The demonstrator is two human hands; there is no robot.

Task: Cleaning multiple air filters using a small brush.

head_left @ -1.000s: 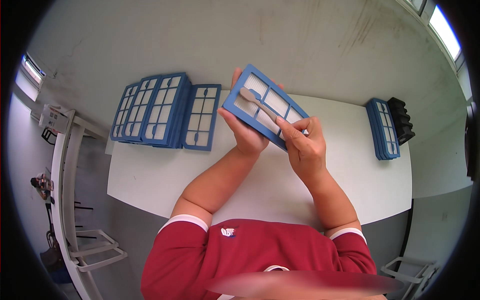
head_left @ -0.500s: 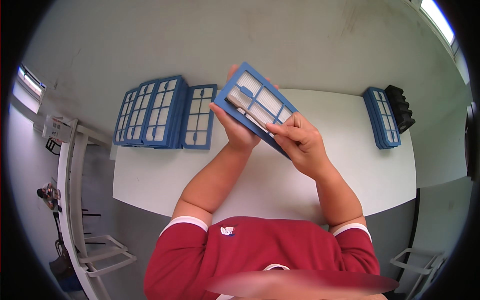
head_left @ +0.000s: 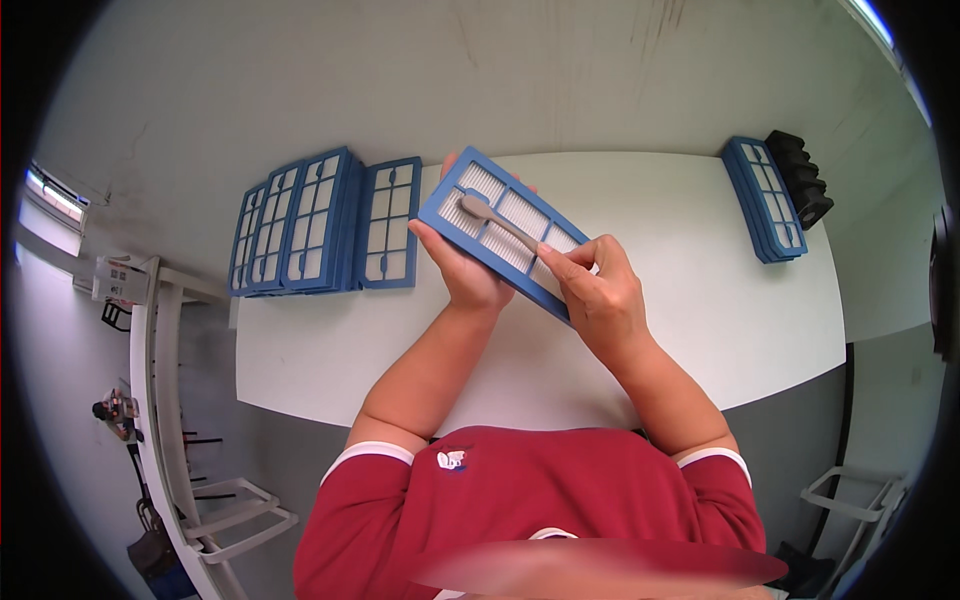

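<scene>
My left hand (head_left: 466, 275) holds up a filter (head_left: 530, 217), a blue rectangular frame with white pleats behind a grid, from beneath at its far-left end. The filter is tilted above the table, its near end pointing right. Between the thumb and fingers of my right hand (head_left: 606, 300) is a slim grey-brown brush (head_left: 510, 228). Its oval head lies over the pleats near the filter's blue tab; any bristles are hidden underneath. The near end of the brush handle disappears into my right hand.
On the white table (head_left: 330, 350), stacked blue filters (head_left: 312, 225) stand at the left, beside another filter (head_left: 390, 222). A smaller filter stack (head_left: 768, 200) sits far right against a black ridged object (head_left: 800, 180). Further left, a person (head_left: 118, 412) is at another table.
The brush head has shifted from beside the filter's left edge inward over the pleats. My hands still hold the filter and the brush. The whole view has shifted slightly.
</scene>
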